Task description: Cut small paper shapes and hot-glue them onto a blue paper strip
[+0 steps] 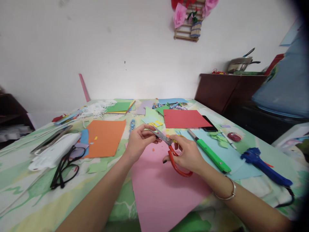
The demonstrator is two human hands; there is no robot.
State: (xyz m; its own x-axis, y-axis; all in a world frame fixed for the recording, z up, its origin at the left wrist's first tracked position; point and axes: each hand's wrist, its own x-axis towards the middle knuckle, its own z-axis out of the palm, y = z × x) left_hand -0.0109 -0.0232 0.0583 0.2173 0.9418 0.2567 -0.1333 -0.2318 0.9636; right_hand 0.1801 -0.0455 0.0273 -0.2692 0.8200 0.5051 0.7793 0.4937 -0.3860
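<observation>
Red-handled scissors [174, 158] are in my right hand [189, 153], whose fingers wrap round them near the pivot; a bit of yellow shows by those fingers. The blades point left and up, their tips at the fingers of my left hand [140, 141]. My left hand is closed in a pinch beside the blades, and what it holds is too small to make out. Both hands are above a pink sheet [164, 193] at the table's front edge. Small orange scraps lie near the sheet's top.
An orange sheet [106, 138], black glasses [65, 167] and a white device [56, 151] lie left. Behind is a red sheet [184, 118]. To the right are a green cutter [213, 155], a black phone [210, 124] and a blue glue gun [266, 166] with a cord.
</observation>
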